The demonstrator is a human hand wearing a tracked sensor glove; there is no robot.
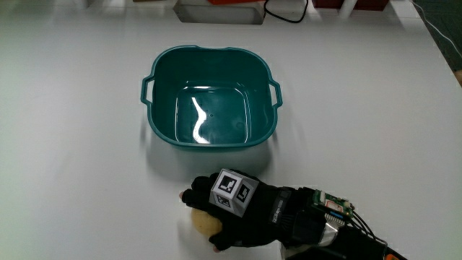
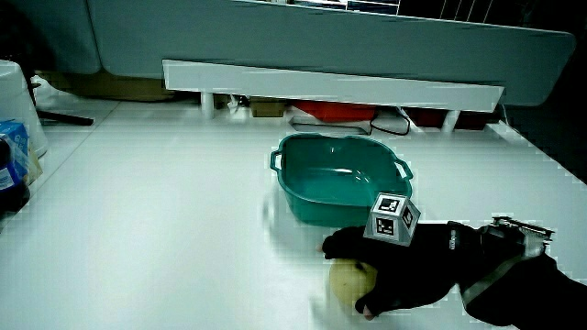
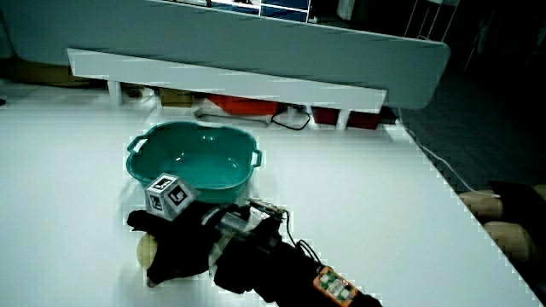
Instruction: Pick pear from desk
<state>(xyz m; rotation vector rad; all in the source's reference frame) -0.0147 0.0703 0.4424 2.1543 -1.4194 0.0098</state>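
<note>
A pale yellow pear (image 1: 200, 221) lies on the white desk (image 1: 72, 166), nearer to the person than the teal basin (image 1: 210, 97). The black-gloved hand (image 1: 229, 214) with its patterned cube (image 1: 233, 191) lies over the pear, fingers curled around it. Both side views show the pear (image 2: 346, 284) (image 3: 147, 249) mostly covered by the hand (image 2: 390, 268) (image 3: 175, 242). The pear still rests on the desk surface. The forearm runs from the hand toward the person.
The teal basin (image 2: 341, 180) (image 3: 193, 160) stands empty, with a handle at each end. A low white partition (image 2: 330, 84) runs along the desk's edge farthest from the person. A white container (image 2: 16, 105) and a blue packet (image 2: 11, 165) stand at the desk's side edge.
</note>
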